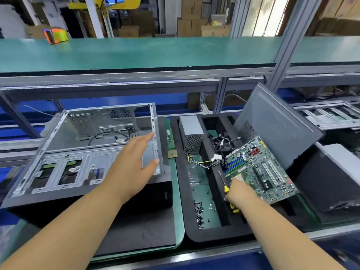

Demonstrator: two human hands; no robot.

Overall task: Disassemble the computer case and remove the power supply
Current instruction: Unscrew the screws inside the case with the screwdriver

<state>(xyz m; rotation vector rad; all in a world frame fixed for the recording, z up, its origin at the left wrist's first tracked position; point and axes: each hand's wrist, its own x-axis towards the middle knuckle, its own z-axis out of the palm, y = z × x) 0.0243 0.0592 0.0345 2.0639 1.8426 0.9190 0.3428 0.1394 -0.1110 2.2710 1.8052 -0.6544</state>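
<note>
Head cam: computer case point(81, 152) lies on its side on a dark mat at left, open side up, stripped to bare metal inside. A black cable point(109, 136) loops loose on the inner floor near the rear I/O cutout. Drive cage sits at the near end.

Left hand point(134, 162) is over the case's right edge, fingers straight and relaxed, holding nothing. Fingertips sit at or just above the side rail; contact unclear.

Right hand point(241, 193) has its fingers curled, gripping the near-left corner of the motherboard point(261, 168) and holding it tilted over the black foam tray point(194, 236). Same hand also holds a yellow-handled screwdriver point(226, 189), shaft pointing up and away along the board's left edge.

Power supply point(191, 133) is already out of the case: grey box standing in the tray's far-left compartment, vent grille facing the camera. Its wire bundle point(202, 162) trails into the compartment in front of it.

A pile of small black screws point(199, 213) lies in the tray's near-left compartment. Black fan and wiring point(222, 141) sit in the middle compartment behind the board. Grey side panel point(276, 123) leans at the tray's far right.

Between case and tray: a RAM stick point(170, 138) on the green surface, with a CPU chip point(172, 153) just nearer than it.
</note>
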